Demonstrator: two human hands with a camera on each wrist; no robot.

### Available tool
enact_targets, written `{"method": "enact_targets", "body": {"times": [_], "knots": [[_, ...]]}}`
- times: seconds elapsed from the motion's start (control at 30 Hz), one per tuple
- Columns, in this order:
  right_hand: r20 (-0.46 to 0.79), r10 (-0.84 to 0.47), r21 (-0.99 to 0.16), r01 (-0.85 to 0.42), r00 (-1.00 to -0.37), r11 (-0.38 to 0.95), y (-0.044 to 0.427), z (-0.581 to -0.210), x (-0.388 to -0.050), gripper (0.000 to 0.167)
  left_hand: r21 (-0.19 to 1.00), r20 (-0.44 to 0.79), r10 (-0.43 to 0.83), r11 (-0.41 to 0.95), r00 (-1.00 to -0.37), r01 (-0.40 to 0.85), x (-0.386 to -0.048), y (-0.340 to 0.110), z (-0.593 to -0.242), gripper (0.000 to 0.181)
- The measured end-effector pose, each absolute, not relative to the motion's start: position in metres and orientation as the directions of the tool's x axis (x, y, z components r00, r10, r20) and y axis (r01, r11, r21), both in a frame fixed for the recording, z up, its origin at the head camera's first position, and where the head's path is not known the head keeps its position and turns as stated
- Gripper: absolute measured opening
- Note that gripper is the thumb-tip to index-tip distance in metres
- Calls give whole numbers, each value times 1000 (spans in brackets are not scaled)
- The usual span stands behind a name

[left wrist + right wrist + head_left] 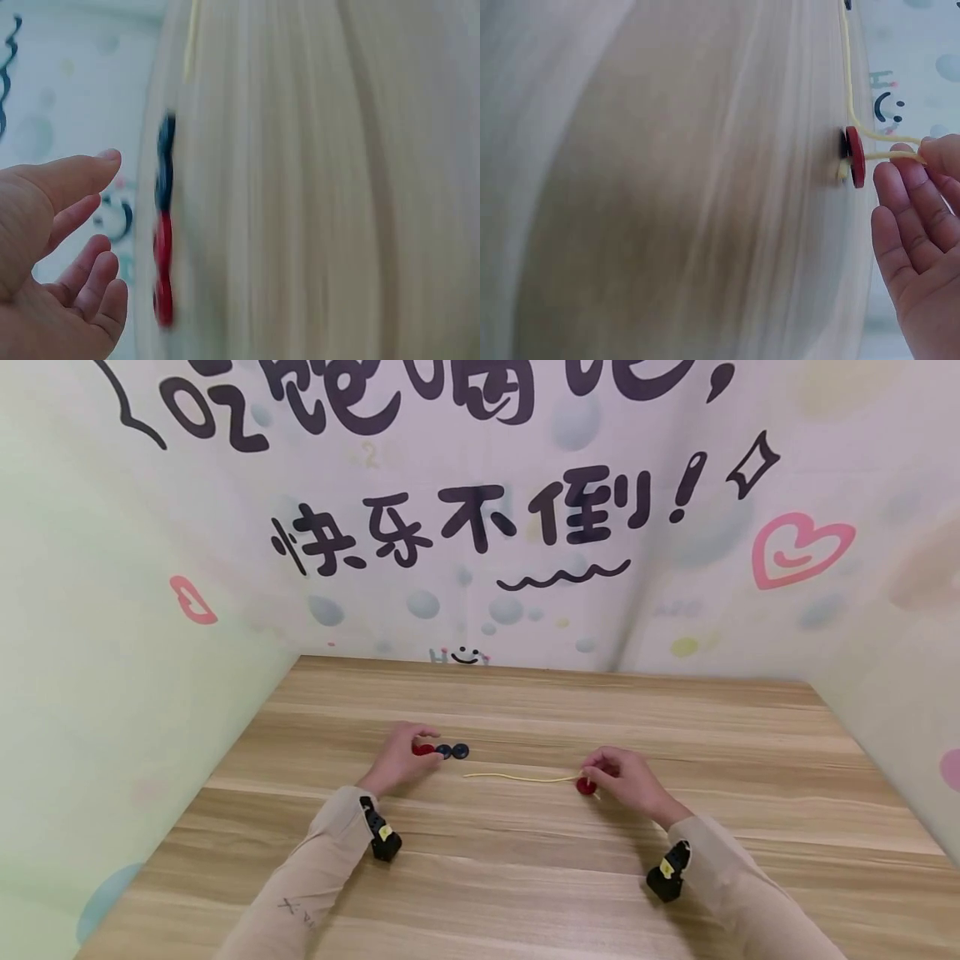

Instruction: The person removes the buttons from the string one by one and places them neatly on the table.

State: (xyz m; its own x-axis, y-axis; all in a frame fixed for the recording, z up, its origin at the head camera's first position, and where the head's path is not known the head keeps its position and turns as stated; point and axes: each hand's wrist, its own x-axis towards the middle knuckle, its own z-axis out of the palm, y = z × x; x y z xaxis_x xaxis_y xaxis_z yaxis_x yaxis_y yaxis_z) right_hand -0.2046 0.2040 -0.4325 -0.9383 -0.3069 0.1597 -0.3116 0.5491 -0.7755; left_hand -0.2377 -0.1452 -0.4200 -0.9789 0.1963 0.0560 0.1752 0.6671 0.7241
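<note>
My left hand point(399, 758) hovers beside a row of round buttons, its thumb and fingers apart with nothing between them. The row holds red buttons point(424, 749) at the left end, partly covered by the hand in the head view, and dark blue buttons point(461, 751) at the right. My right hand point(624, 779) pinches a yellow string point(517, 777) between thumb and finger. A further red button point(857, 157) is threaded on that string just below the fingertips. The string's loose end runs left across the table toward the row.
The wood-grain table point(480, 877) meets a printed wall cloth point(465, 610) at its far edge. Pale side walls stand left and right. A small black camera point(381, 831) is strapped to the left wrist, another camera point(667, 872) to the right.
</note>
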Motion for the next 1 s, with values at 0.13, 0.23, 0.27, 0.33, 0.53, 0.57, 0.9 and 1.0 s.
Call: {"method": "enact_targets", "body": {"times": [0.13,0.23,0.27,0.33,0.53,0.57,0.9,1.0], "knots": [[161,-320,-775,-320,-934,545,197,-432,-205,8,735,101,282,625,-954,263,-233,-120,-418,33],[161,-331,-775,-327,-930,542,192,-432,-205,8,731,115,358,602,-927,323,-230,-103,-418,32],[161,-336,-776,-329,-928,538,191,-431,-205,9,728,116,384,594,-916,341,-230,-97,-418,32],[163,-344,-781,-334,-925,527,188,-430,-205,9,720,111,434,585,-894,373,-229,-86,-419,31],[178,-372,-788,-358,-911,501,178,-428,-206,10,698,59,533,582,-844,417,-226,-52,-418,36],[180,-381,-790,-364,-907,493,177,-428,-206,10,693,56,544,582,-837,425,-226,-46,-418,37],[186,-400,-841,-356,-897,408,169,-430,-205,9,768,101,586,467,-804,437,-219,-5,-427,25],[166,-389,-854,-329,-906,403,168,-429,-203,9,792,103,576,445,-811,417,-219,-2,-429,13]]}}
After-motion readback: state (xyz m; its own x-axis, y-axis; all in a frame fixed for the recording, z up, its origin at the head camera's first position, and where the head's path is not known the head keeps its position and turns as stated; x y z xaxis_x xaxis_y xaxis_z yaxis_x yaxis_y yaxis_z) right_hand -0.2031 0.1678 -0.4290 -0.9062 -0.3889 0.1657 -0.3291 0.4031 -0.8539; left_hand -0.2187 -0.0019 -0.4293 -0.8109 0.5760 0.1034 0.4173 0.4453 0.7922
